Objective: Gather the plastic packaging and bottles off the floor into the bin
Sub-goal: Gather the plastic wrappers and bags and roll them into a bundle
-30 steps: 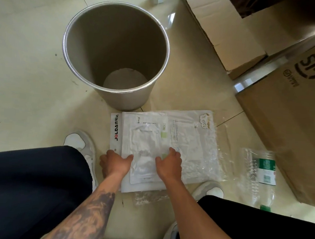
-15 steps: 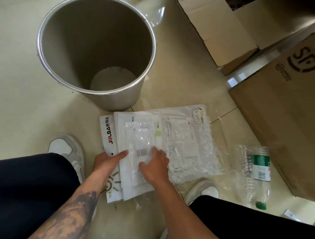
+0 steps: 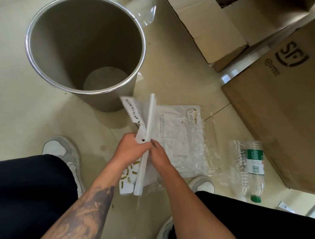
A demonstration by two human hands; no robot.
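A stack of white plastic packets [image 3: 148, 130] stands on edge, lifted off the floor and squeezed between my two hands. My left hand [image 3: 129, 149] grips it from the left, my right hand [image 3: 158, 154] from the right. A clear plastic bag [image 3: 181, 140] with a small logo still lies flat on the floor just right of the stack. A crushed clear bottle [image 3: 250, 168] with a green label and green cap lies further right. The round metal bin [image 3: 43, 69] stands upright and open, up and left of the stack, with only a pale sheet at its bottom.
Large cardboard boxes [image 3: 286, 103] stand along the right, an open one [image 3: 207, 29] at the top. My white shoes [image 3: 60, 149] and dark trouser legs flank the hands. A scrap of clear film [image 3: 148, 15] lies behind the bin.
The white packets lay flat on the floor under both hands; now they are gathered, turned on edge and lifted between both hands. The clear bag beneath stayed on the floor.
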